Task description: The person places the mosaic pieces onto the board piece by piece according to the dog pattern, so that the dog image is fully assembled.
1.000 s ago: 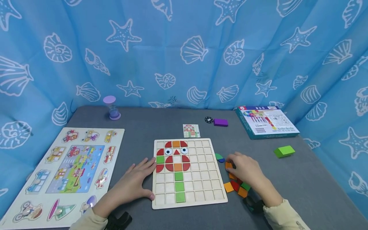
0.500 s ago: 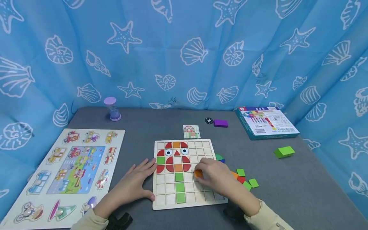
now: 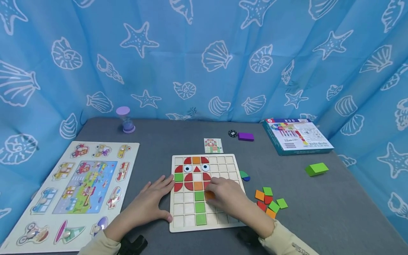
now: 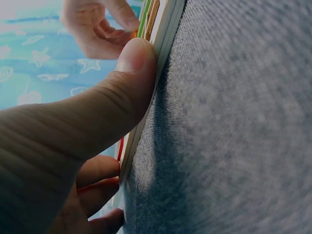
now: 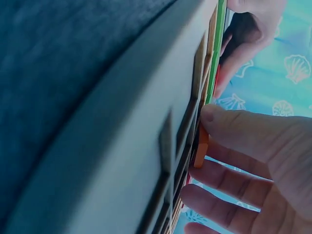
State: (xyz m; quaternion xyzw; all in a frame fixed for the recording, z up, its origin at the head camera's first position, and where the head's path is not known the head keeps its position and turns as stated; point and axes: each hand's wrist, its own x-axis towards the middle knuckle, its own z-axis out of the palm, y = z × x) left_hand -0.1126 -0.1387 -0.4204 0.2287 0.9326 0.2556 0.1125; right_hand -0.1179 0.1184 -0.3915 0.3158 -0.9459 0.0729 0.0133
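A pale wooden grid board point(image 3: 241, 224) lies on the table with red, orange and green tiles and two eye pieces set in its cells. Between the thumb and fingers of my right hand point(image 3: 231, 199) is an orange square tile point(image 5: 201, 148), pinched at its edges. That tile is low over the cells just right of the column of green tiles point(image 3: 199, 207). My left hand point(image 3: 149, 203) rests along the board's left edge, fingers spread. In the left wrist view its thumb point(image 4: 135, 68) touches the board's side.
Loose green, red and orange tiles point(image 3: 268, 200) lie right of the board, below a green and blue pair point(image 3: 244, 175). Behind it are a pattern card point(image 3: 213, 145) and a purple block point(image 3: 245, 136). A vehicle puzzle point(image 3: 134, 156), a sand timer point(image 3: 126, 120) and a box point(image 3: 298, 136) stand around.
My right hand has picked an orange tile from the loose pile and carried it left over the board to beside the green column. My left hand has stayed at the board's edge.
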